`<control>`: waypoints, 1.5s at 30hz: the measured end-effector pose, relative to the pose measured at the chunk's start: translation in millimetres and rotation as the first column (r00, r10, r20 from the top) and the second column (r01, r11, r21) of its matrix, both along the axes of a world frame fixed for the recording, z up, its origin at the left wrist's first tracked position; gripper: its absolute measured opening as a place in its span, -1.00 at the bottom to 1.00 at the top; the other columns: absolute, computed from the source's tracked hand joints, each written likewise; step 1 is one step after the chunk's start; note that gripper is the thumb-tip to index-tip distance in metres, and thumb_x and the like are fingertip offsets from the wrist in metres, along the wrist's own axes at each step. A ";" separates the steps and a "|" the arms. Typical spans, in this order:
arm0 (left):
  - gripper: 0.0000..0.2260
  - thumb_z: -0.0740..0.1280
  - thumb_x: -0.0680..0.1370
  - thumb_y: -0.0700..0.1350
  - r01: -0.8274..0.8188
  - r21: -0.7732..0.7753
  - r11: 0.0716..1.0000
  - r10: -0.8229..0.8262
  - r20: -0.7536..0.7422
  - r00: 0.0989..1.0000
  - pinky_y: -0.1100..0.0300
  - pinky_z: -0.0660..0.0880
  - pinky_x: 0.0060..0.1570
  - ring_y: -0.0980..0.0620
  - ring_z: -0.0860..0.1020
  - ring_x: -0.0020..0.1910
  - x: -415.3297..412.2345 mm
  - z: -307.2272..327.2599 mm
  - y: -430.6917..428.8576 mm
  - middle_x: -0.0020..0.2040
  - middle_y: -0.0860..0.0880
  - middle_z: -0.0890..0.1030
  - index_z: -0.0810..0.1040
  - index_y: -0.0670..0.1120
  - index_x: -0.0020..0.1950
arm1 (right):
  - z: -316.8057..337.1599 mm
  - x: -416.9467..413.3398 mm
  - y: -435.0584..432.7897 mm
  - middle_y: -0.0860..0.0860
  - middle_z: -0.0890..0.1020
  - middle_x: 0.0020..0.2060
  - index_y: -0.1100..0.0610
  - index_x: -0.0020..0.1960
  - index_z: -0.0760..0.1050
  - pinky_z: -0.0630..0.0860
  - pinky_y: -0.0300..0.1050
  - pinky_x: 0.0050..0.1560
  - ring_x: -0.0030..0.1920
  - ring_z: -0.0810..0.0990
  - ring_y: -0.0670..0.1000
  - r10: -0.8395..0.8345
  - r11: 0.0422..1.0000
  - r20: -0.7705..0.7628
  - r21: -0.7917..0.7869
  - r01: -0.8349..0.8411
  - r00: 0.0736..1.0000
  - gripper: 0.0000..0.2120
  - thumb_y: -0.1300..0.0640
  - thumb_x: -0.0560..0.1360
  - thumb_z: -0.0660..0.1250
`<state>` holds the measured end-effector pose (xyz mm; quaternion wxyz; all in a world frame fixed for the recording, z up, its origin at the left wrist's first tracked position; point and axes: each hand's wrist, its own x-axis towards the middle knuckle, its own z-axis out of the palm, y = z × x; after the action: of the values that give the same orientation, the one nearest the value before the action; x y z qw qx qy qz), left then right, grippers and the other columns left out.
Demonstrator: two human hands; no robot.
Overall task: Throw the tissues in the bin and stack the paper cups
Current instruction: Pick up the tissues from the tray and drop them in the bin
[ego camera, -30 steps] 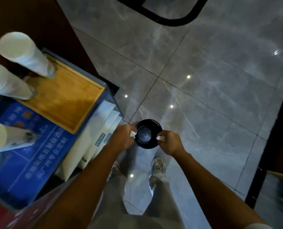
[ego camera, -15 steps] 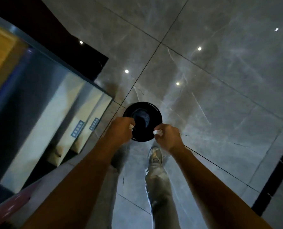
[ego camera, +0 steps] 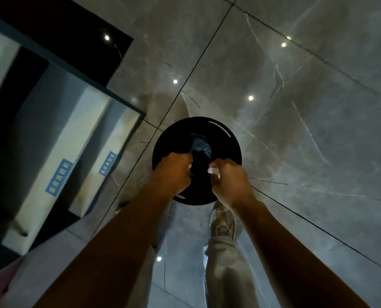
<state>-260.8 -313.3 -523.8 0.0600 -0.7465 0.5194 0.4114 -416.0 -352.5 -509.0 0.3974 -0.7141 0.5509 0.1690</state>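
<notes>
Directly below, a round black bin (ego camera: 225, 138) stands on grey marble floor tiles (ego camera: 307, 107), mouth up. Both fists hang over its near rim. Left hand (ego camera: 173, 172) clenched on a tissue (ego camera: 189, 167), only a white sliver showing at the fingers. Right hand (ego camera: 230, 181) clenched on a crumpled white tissue wad (ego camera: 212, 170), poking out above the opening. One grey shoe (ego camera: 223, 223) just behind the bin. Glass-topped table corner (ego camera: 127, 107) at left.

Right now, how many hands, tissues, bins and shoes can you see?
Hands: 2, left hand and right hand
Tissues: 2, left tissue, right tissue
Bins: 1, black bin
Shoes: 1, shoe
Total: 6
</notes>
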 end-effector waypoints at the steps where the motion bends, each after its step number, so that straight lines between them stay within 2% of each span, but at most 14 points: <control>1: -0.73 0.37 0.47 -0.19 0.004 0.002 1.000 -0.004 0.005 1.000 -0.01 0.58 -0.06 -0.24 0.62 -0.01 -0.6 -9.8 -1.8 0.02 -0.19 0.64 0.55 -0.08 0.16 | -8.7 0.1 0.7 0.14 0.58 0.16 0.06 0.25 0.51 0.51 -0.10 0.03 0.08 0.61 0.17 0.007 1.000 -0.002 -0.017 -0.007 1.000 -0.70 0.19 0.53 0.31; 3: -0.72 0.34 0.49 -0.16 0.028 -0.005 1.000 -0.028 0.018 0.999 -0.06 0.57 -0.03 -0.27 0.60 0.03 -1.2 -26.9 -4.7 0.06 -0.21 0.61 0.50 -0.08 0.21 | -21.3 0.5 3.2 0.12 0.58 0.15 0.06 0.25 0.50 0.51 -0.10 0.02 0.06 0.62 0.15 0.021 0.999 -0.001 -0.042 -0.021 1.000 -0.69 0.20 0.52 0.31; 6: -0.72 0.30 0.51 -0.17 0.032 -0.010 0.999 -0.032 0.029 0.999 -0.07 0.54 -0.02 -0.31 0.57 0.05 -3.6 -46.7 -10.1 0.09 -0.24 0.57 0.49 -0.13 0.22 | -32.1 1.0 6.7 0.09 0.56 0.18 0.04 0.29 0.46 0.56 -0.06 0.10 0.09 0.61 0.12 0.052 0.997 0.019 -0.056 -0.051 0.998 -0.68 0.19 0.55 0.27; 12: -0.63 0.34 0.51 -0.11 0.023 -0.011 1.000 -0.023 0.038 0.999 -0.12 0.56 0.04 -0.30 0.56 0.10 -8.5 -62.8 -24.5 0.18 -0.21 0.52 0.43 -0.08 0.31 | -36.0 4.0 7.6 0.08 0.54 0.22 0.06 0.31 0.46 0.55 -0.01 0.15 0.12 0.61 0.13 0.064 0.996 0.037 -0.059 -0.062 0.997 -0.65 0.22 0.54 0.25; 17: -0.64 0.28 0.56 -0.02 0.068 0.003 0.998 -0.068 0.018 0.998 -0.06 0.53 0.14 -0.24 0.53 0.20 -7.3 -57.5 -23.7 0.24 -0.19 0.53 0.46 -0.07 0.33 | -36.1 4.8 6.2 0.09 0.58 0.23 0.05 0.38 0.44 0.53 -0.06 0.17 0.17 0.59 0.10 0.062 0.995 0.054 -0.086 -0.057 0.997 -0.61 0.21 0.56 0.23; 20: -0.53 0.20 0.59 0.08 0.245 0.034 0.969 -0.247 0.084 0.965 -0.11 0.28 0.41 -0.22 0.35 0.39 -2.3 -44.5 -15.1 0.43 -0.15 0.41 0.30 0.00 0.48 | -37.2 8.1 4.2 0.11 0.57 0.23 0.07 0.38 0.45 0.53 -0.04 0.18 0.18 0.58 0.12 0.036 0.996 0.032 -0.079 -0.034 0.999 -0.63 0.19 0.58 0.21; 22: -0.51 0.12 0.61 0.13 0.343 0.046 0.938 -0.346 0.119 0.931 -0.15 0.09 0.50 -0.22 0.22 0.48 3.4 -32.3 -5.3 0.51 -0.12 0.30 0.21 0.02 0.52 | -38.2 13.5 2.0 0.14 0.56 0.22 0.09 0.34 0.47 0.53 0.00 0.17 0.16 0.58 0.16 0.011 0.998 0.008 -0.057 -0.011 1.000 -0.67 0.16 0.59 0.20; 26: -0.50 0.03 0.62 0.16 0.455 -0.008 0.890 -0.447 0.178 0.877 -0.19 -0.05 0.52 -0.22 0.11 0.53 16.2 -7.8 17.6 0.54 -0.13 0.25 0.20 0.01 0.52 | -41.6 26.7 -1.8 0.17 0.55 0.21 0.11 0.33 0.46 0.52 0.02 0.13 0.15 0.58 0.22 0.003 0.999 -0.050 -0.033 -0.004 0.999 -0.68 0.11 0.59 0.21; 32: -0.48 -0.06 0.63 0.18 0.559 0.021 0.829 -0.548 0.231 0.804 -0.20 -0.18 0.52 -0.25 0.04 0.55 31.5 1.0 41.3 0.55 -0.19 0.19 0.15 -0.03 0.53 | -51.6 49.0 -1.1 0.20 0.49 0.30 0.09 0.44 0.35 0.50 0.07 0.21 0.25 0.53 0.26 -0.039 0.999 -0.067 0.026 0.041 0.997 -0.57 0.07 0.58 0.24; 36: -0.47 -0.05 0.62 0.18 0.551 0.018 0.835 -0.538 0.237 0.809 -0.20 -0.20 0.52 -0.25 0.07 0.55 31.4 -1.3 45.9 0.54 -0.20 0.23 0.17 -0.06 0.53 | -56.0 57.9 -5.0 0.22 0.48 0.33 0.06 0.47 0.29 0.50 0.10 0.25 0.26 0.52 0.30 -0.030 0.997 -0.101 0.069 0.037 0.994 -0.48 0.09 0.54 0.30; 42: -0.49 0.02 0.62 0.17 0.513 0.012 0.858 -0.500 0.246 0.830 -0.20 -0.17 0.52 -0.24 0.10 0.54 26.1 1.6 45.4 0.52 -0.19 0.28 0.24 -0.05 0.50 | -49.5 53.6 1.2 0.22 0.45 0.34 0.08 0.44 0.31 0.47 0.10 0.25 0.28 0.50 0.30 -0.016 0.993 -0.127 0.118 0.031 0.992 -0.52 0.12 0.54 0.28; 45: -0.49 0.04 0.61 0.16 0.484 0.035 0.874 -0.477 0.239 0.846 -0.21 -0.13 0.52 -0.23 0.10 0.54 24.0 10.3 42.5 0.53 -0.16 0.27 0.21 -0.02 0.51 | -38.2 44.9 2.1 0.23 0.46 0.33 0.10 0.43 0.32 0.45 0.09 0.26 0.30 0.48 0.29 0.026 0.988 -0.132 0.154 -0.006 0.991 -0.54 0.13 0.55 0.25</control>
<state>-236.8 -270.8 -513.5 0.2135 -0.6377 0.6838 0.2830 -371.1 -350.4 -547.2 0.4121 -0.6730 0.5558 0.2613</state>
